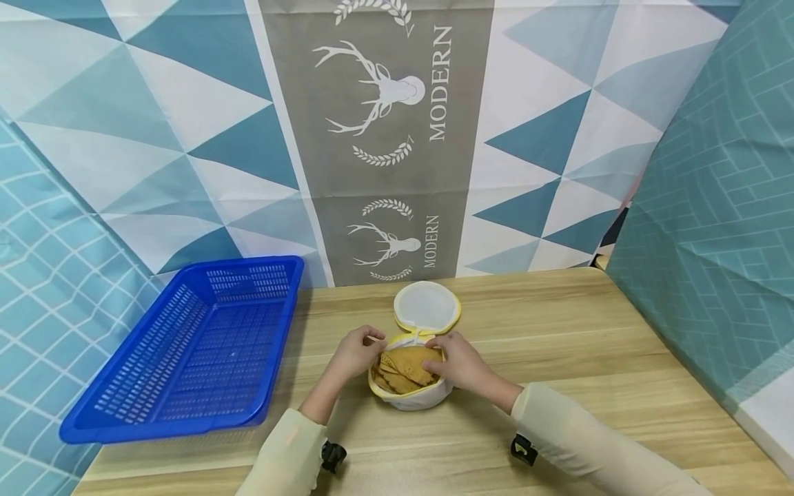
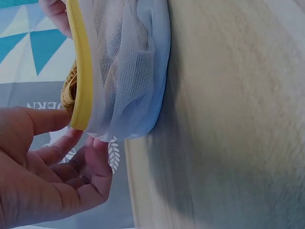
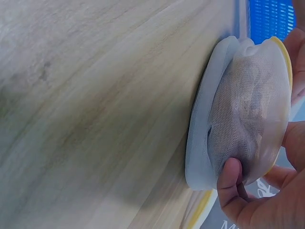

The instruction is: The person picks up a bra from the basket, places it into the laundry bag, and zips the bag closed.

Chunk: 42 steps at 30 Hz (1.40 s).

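Head view: a round white mesh bag [image 1: 417, 399] stands on the wooden table [image 1: 558, 324], between the two hands and touched by both.
Lid: the lid [image 1: 428, 308] is folded back on the far side of the bag, its edge yellow, lying on the table.
Brown cloth: folded brown cloth [image 1: 406, 368] with a lacy part fills the bag and shows at its mouth, between the fingers of one hand and those of the other.
Left hand: the left hand [image 1: 356, 355] pinches the bag at its left edge; the left wrist view shows one digit at the yellow rim [image 2: 82, 71], next to the lacy cloth, with bent fingers against the mesh below the rim.
Right hand: the right hand [image 1: 462, 362] pinches the right edge, thumb on the brown cloth inside the mouth; in the right wrist view a bent fingertip presses the outer mesh wall.
Mesh wall: it is see-through, with darker folds of the contents showing; the base sits flat on the table.
Blue basket: a blue basket [image 1: 217, 351] with slotted sides is at the left, well apart from the bag.
Sleeves: pale sleeves [image 1: 577, 420] cover both forearms, a black band [image 1: 524, 449] near each cuff.
Backdrop: a printed sheet [image 1: 527, 83] with triangles, deer heads and "MODERN" hangs behind the table.
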Tool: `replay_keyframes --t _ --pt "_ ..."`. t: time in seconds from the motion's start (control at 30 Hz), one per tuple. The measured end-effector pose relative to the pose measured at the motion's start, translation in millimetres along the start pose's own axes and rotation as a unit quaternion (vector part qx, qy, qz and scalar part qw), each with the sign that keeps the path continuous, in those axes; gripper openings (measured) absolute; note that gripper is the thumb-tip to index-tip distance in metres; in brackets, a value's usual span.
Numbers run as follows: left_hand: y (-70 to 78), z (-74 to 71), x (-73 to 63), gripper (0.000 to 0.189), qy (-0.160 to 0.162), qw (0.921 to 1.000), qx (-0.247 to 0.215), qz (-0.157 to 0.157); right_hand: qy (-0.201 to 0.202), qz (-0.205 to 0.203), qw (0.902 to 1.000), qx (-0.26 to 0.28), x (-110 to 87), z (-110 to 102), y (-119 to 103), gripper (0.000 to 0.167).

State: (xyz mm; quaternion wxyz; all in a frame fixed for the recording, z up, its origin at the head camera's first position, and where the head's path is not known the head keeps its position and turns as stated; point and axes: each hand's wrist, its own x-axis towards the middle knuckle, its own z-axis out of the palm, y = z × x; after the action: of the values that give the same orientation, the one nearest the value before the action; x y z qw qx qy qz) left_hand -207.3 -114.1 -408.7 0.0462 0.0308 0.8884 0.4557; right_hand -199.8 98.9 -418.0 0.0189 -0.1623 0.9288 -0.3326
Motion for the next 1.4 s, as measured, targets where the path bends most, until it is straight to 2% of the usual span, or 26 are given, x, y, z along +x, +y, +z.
replay_keyframes --t 0.23,0.33,0.53,0.7,0.83,0.93,1.0,1.13,1.2,1.3,1.4 --pt "2.9 1.2 1.1 0.011 0.002 0.9999 0.013 0.003 -0.007 0.007 0.9999 -0.003 -0.5 1.1 -1.5 0.034" --pt "5.3 2.8 2.4 0.010 0.013 0.9997 0.017 0.016 -0.007 0.009 0.9999 -0.006 -1.3 1.1 -1.4 0.034" --pt "9.6 3.3 4.9 0.011 0.049 0.9986 0.019 0.013 -0.011 0.015 0.9997 -0.013 -2.6 1.2 -1.8 0.034" --pt "13.3 0.4 7.6 0.012 0.064 0.9979 -0.006 0.001 -0.015 0.017 0.9995 -0.023 -2.9 0.9 -2.5 0.034" --pt "15.3 -1.1 9.7 0.012 0.071 0.9968 -0.036 0.004 -0.016 0.019 0.9993 -0.029 -2.8 1.7 -1.4 0.034" --pt "15.0 -0.2 9.4 0.014 0.065 0.9972 -0.037 0.011 -0.013 0.014 0.9994 -0.030 -2.7 2.1 -0.6 0.034" --pt "14.0 0.5 7.4 0.020 0.052 0.9983 -0.025 0.005 -0.010 0.013 0.9995 -0.028 -2.3 2.9 -0.2 0.034" --pt "11.7 1.0 2.2 0.041 0.005 0.9995 0.019 -0.023 -0.011 0.014 0.9995 -0.025 -1.1 3.4 1.1 0.033" --pt "12.3 1.1 0.5 0.046 -0.021 0.9986 0.034 -0.035 -0.013 0.018 0.9995 -0.021 -0.3 2.9 1.7 0.034" --pt "13.2 0.9 -1.3 0.044 -0.042 0.9980 0.027 -0.040 -0.018 0.022 0.9994 -0.019 0.8 2.1 1.9 0.038" --pt "15.2 -0.1 -2.5 0.038 -0.040 0.9987 0.006 -0.030 -0.025 0.022 0.9992 -0.021 1.7 2.1 1.7 0.043"
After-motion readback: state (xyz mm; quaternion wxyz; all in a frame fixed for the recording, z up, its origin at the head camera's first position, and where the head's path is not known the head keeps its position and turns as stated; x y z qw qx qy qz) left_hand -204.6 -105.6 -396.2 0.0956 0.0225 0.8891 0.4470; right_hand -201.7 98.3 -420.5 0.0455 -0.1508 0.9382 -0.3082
